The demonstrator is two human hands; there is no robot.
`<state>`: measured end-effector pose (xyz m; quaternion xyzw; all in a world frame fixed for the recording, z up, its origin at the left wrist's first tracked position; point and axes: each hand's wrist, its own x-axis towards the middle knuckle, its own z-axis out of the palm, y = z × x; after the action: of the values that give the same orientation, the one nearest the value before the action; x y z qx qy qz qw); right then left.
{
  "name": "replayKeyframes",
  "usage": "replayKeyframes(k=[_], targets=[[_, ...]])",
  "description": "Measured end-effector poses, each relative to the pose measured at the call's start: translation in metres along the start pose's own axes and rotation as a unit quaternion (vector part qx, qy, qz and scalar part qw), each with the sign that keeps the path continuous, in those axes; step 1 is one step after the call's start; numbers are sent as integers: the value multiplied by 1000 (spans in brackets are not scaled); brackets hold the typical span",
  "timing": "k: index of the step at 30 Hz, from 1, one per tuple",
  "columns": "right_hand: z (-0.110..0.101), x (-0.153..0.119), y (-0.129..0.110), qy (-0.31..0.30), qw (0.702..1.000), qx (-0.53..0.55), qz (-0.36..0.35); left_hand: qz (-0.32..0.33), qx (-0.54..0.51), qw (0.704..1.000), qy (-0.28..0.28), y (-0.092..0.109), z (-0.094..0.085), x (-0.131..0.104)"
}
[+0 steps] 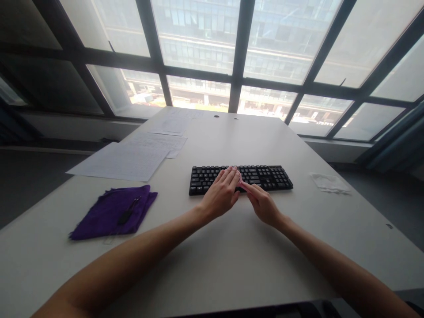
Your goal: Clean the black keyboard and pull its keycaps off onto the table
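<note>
A black keyboard [265, 177] lies on the white table, its middle partly covered by my hands. My left hand [225, 187] rests with fingers stretched out over the keys and over one end of a pink tool with a thin handle [244, 183]. Closed around that handle is my right hand [261, 201], just in front of the keyboard's near edge. The tool's far end is mostly hidden under my left fingers, so its exact kind does not show.
To the left lies a folded purple cloth [99, 214] with a small black object with metal prongs [127, 214] on it. Several printed papers [132, 154] spread behind it. A crumpled white tissue [329, 183] sits at the right. Windows [198, 35] stand beyond the table [228, 141].
</note>
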<state>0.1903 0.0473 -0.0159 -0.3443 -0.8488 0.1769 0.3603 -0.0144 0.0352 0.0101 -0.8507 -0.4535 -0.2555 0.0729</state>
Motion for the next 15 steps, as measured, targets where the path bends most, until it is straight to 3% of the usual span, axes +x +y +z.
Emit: replayKeyframes(k=[7, 15], targets=[[31, 22, -21, 13, 997, -71, 10, -33, 13, 999, -3, -32, -24, -27], [62, 34, -40, -13, 992, -123, 12, -66, 29, 997, 9, -54, -22, -52]])
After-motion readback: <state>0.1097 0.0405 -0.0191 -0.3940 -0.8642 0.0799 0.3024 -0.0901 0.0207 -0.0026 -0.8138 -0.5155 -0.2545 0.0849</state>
